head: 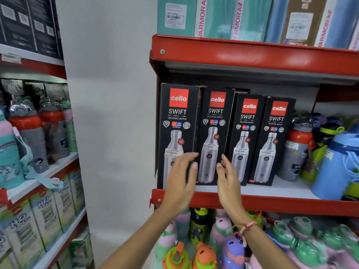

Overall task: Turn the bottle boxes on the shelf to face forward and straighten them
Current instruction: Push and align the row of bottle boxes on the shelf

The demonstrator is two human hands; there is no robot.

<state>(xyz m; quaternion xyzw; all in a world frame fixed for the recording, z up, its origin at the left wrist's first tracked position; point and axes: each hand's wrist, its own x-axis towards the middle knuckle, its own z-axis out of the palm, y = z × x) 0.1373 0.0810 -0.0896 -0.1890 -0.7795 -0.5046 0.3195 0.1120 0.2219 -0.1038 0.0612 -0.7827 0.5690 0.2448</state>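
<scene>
Head view — four bottle boxes [223, 136] upright on shelf [252, 202], left hand [181, 177] and right hand [228, 177] open.

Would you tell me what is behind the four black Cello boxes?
Behind the Cello boxes, one more dark box top peeks out; anything else there is covered.
</scene>
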